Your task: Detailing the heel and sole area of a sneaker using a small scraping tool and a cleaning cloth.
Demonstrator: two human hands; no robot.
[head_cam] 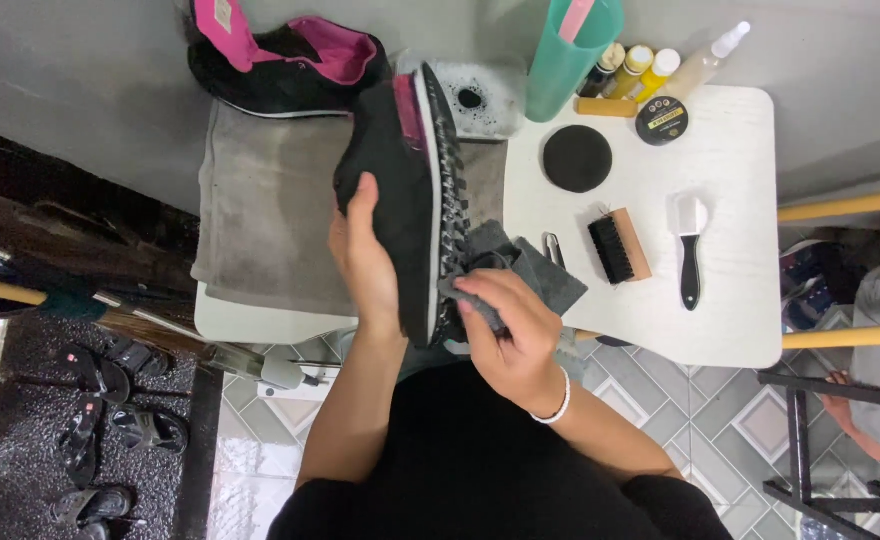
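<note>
Black shoe [400,190] with pink lining being held on its side over the white table [730,300], sole edge turned right, toe pointing away, just above the grey towel [260,210]. Left hand [365,255] gripping the upper from the left, fingers wrapping around the black fabric, thumb lying across it. Right hand [510,335] closing narrowly around a grey cloth [530,275], pressing it against the sole edge near the heel end; white bracelet [558,405] sitting on that wrist. Cloth bunching between fingers and sole, loose part hanging out to the right, touching the table.

Second black and pink shoe [280,60] resting at the far edge of the towel, against the wall. Round black pad [577,158] lying right of the held shoe. Wooden brush with black bristles [618,245] lying beside the cloth, near it but apart. White and black handled brush [691,250] lying further right. Round tin [662,120], small yellow-capped bottles [640,70], clear spray bottle [710,60] and teal cup [565,55] grouping at the far side of the table. Dark sandals [100,420] lying on the floor at lower left.
</note>
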